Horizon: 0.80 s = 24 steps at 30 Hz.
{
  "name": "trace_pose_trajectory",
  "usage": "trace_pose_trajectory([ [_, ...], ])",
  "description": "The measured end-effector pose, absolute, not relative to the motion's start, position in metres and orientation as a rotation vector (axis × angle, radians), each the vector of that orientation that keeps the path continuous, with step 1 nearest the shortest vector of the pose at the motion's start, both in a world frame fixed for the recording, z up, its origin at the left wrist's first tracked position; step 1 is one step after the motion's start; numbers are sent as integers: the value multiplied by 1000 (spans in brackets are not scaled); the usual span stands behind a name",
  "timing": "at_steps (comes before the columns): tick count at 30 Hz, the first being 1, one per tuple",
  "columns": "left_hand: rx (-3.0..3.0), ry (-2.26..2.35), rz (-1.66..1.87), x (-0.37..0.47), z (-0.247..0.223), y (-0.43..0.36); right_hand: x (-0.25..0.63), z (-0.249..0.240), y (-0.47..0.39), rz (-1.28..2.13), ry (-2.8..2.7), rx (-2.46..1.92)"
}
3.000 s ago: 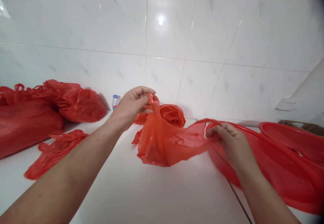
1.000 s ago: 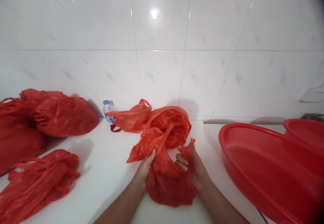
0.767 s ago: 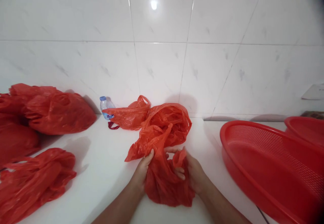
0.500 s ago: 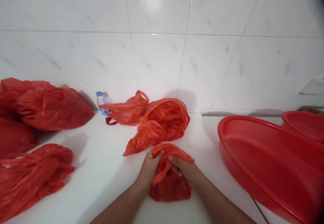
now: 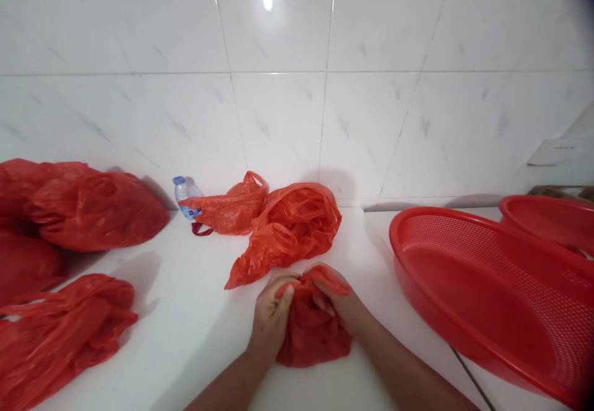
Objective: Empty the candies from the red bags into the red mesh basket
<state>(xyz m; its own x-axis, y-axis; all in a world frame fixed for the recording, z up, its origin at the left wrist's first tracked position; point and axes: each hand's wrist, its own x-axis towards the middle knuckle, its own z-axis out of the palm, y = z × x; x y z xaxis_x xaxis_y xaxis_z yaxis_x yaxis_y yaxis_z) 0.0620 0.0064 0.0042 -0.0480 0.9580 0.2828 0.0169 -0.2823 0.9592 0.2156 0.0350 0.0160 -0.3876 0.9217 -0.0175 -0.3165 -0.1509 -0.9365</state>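
Observation:
Low in the middle of the view, a small red plastic bag [image 5: 315, 337] rests on the white surface or just over it; I cannot tell which. My left hand [image 5: 273, 312] pinches the bag's upper edge between thumb and fingers. My right hand [image 5: 341, 296] grips the opposite side of the same edge, with a fold of plastic draped over its fingers. Some of the right fingers are hidden in the bag. What the bag contains, if anything, does not show. Right behind my hands lies a crumpled heap of orange-red plastic bags [image 5: 297, 225].
Full red bags [image 5: 102, 207] and a loose bag [image 5: 78, 330] lie at left. A plastic bottle [image 5: 188, 197] with a blue cap stands by the tiled wall [image 5: 278, 120]. At right sit a large red basket [image 5: 445, 287] and a second red basket [image 5: 547, 213]. A surface seam runs beneath.
My left hand has turned, its back now showing and its thumb over the bag's edge. The bag's upper edge is gathered lower between both hands. The view has shifted slightly.

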Motion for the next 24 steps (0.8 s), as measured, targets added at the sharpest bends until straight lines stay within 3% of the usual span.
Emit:
trace_pose_trajectory([
  [5,877,975,1419,57,1,19,226,18,34,2011,-1066,-437],
  [11,976,1008,1359,51,3,19,226,14,35,1962,-1137,-466],
  [19,1529,1094,1345,56,0,3,221,-7,48,1224,-1435,-1005],
  [24,2064,981,1186,64,1,-12,222,-12,48,1098,-1382,-1078],
])
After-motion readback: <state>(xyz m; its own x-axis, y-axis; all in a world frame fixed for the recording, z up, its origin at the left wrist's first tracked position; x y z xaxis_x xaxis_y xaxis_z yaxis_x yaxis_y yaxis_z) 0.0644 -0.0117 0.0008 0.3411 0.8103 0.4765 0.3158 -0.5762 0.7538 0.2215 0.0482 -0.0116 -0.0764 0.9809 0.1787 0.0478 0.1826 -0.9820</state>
